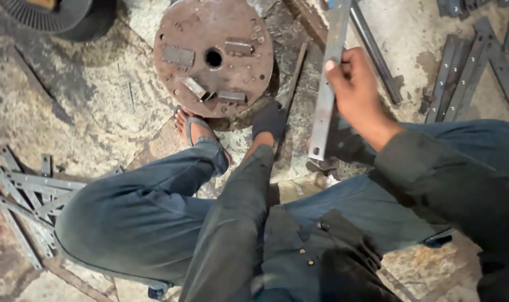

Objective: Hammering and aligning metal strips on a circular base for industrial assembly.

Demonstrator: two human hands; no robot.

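The person sits low on the stained concrete floor, knees apart in blue jeans, seen from above; the right hand is wrapped around a long flat grey metal strip, thumb over its face and fingers behind it, so the hand is closed on the strip about midway along its visible length; the strip stands nearly upright in the view, slightly tilted, its lower end with a small hole near the person's right knee and its upper end running out of the top edge

The left hand wears a dark glove and reaches down between the legs to a thin dark metal bar that lies slanted just beside the rusty round steel plate — whether the gloved fingers are closed on the bar or only resting there I cannot tell; the plate lies flat, with a centre hole and several small metal blocks on its face; a sandalled foot touches its lower rim

More flat strips lie loose at the upper right, and a welded lattice of strips lies at the left, beside the left knee
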